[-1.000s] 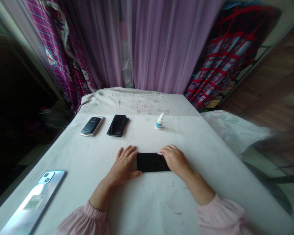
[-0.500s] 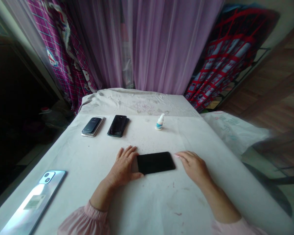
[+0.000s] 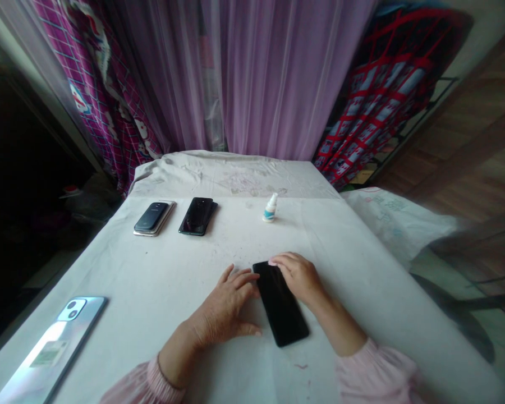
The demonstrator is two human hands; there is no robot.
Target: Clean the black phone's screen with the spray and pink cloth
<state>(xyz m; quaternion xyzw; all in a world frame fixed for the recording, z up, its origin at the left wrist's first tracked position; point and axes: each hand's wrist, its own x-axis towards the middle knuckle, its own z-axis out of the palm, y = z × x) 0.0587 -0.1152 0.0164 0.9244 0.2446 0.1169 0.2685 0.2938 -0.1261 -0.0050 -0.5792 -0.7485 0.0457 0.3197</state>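
Observation:
A black smartphone lies on the white-covered table, dark screen up and its length running toward me at a slant. My left hand rests to its left, fingers apart, a fingertip at the upper left edge and the thumb just short of the side. Over the phone's far end is my right hand, its fingers bent together on the glass. Something small and pale pink shows at those fingertips; I cannot make out what it is.
Beyond stand a white spray bottle with a blue label, a pair of stacked black phones and another stacked pair. A large silvery phone lies near left. Purple curtains hang behind the table.
The black phone has turned from lying crosswise to pointing toward me. My right hand has moved left onto its far end; my left hand has shifted right and slightly nearer me.

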